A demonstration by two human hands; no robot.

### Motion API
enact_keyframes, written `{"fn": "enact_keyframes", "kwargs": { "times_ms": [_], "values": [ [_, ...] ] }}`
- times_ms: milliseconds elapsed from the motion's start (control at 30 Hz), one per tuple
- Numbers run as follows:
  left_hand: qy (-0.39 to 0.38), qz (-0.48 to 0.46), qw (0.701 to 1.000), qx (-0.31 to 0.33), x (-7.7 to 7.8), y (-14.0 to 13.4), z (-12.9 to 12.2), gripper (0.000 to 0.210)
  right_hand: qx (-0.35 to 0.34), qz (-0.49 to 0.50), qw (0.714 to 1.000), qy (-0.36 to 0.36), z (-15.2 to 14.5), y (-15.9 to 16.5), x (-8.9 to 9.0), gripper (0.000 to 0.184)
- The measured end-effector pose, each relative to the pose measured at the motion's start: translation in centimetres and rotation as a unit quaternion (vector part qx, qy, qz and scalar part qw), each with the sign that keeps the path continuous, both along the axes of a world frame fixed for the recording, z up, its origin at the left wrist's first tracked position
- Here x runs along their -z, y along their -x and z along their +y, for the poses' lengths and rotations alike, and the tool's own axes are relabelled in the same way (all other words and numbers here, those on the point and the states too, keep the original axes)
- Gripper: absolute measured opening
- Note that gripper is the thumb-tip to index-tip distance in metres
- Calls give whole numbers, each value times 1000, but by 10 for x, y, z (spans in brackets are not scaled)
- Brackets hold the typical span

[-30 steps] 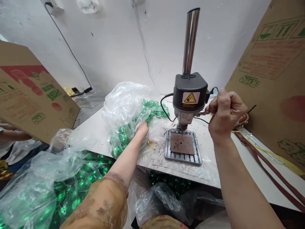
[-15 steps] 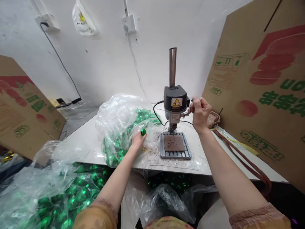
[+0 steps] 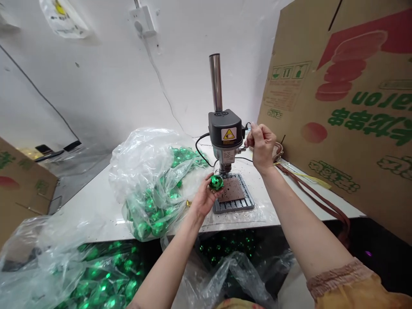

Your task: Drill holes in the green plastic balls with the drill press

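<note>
A shiny green faceted ball [image 3: 216, 183] is held in the fingers of my left hand [image 3: 205, 198], at the left edge of the drill press base. My right hand [image 3: 262, 143] is closed at the feed lever on the right side of the small black drill press [image 3: 225, 128]; the fingers hide most of the lever. Below the chuck, a brown board [image 3: 232, 190] with a dark hole lies on the slotted metal base [image 3: 236, 210], strewn with dark shavings. Left of the press, a clear plastic bag [image 3: 138, 159] holds several more green balls [image 3: 159, 221].
Another bag of green balls [image 3: 106, 279] lies below the table's front edge at left. Large cardboard boxes [image 3: 289, 96] stand at right and left. A brown strap [image 3: 309, 193] runs along the table's right side. A black cable loops behind the press.
My left hand has moved right, from the bag to the drill press base, carrying the green ball. My right hand stays at the lever. The view has swung to the right.
</note>
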State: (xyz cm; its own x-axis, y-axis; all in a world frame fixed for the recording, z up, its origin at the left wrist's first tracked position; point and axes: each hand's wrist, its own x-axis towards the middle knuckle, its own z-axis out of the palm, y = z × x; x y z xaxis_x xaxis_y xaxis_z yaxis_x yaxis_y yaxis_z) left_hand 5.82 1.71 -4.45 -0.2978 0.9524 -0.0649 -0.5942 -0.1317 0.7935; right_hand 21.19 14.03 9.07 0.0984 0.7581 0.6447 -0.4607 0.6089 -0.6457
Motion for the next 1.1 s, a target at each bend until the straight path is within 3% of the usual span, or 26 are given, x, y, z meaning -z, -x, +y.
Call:
{"fn": "enact_keyframes", "kwargs": {
  "times_ms": [133,267,367,700,1100],
  "values": [
    [20,-26,999,9,9,3,12,49,7,3,1000,-6,-1,1,-1,55],
    [17,90,996,-19,21,9,21,65,18,11,1000,-9,-1,2,0,52],
    [11,165,985,-47,29,10,27,64,21,18,1000,-7,0,3,0,52],
    [7,276,961,-31,57,13,46,60,36,6,999,-38,-1,4,-1,54],
    [-2,320,947,-17,54,5,41,52,66,17,996,-54,-4,7,-5,54]
  ]
}}
